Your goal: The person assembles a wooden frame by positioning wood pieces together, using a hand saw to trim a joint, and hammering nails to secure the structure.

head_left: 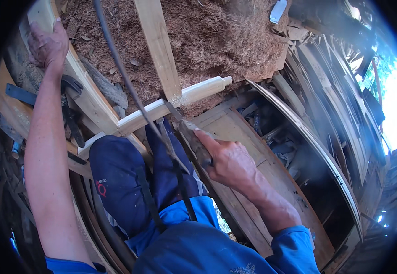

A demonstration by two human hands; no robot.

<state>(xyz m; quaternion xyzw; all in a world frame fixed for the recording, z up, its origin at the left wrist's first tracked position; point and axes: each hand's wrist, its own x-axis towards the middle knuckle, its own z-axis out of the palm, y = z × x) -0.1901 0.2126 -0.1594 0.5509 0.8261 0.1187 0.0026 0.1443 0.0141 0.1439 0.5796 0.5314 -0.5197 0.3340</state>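
Item: two hands at a pale carved wooden piece over a sawdust heap.

Left hand: arm stretched straight up-frame, fingers curled over the end of a light timber rail. Right hand: wrist bent, fingers closed round the handle of a chisel-like tool, blade pointing up-left to the pale carved wooden piece. That piece lies long axis lower-left to upper-right, under an upright wooden batten. Sawdust heap behind; a flat white scrap at top.
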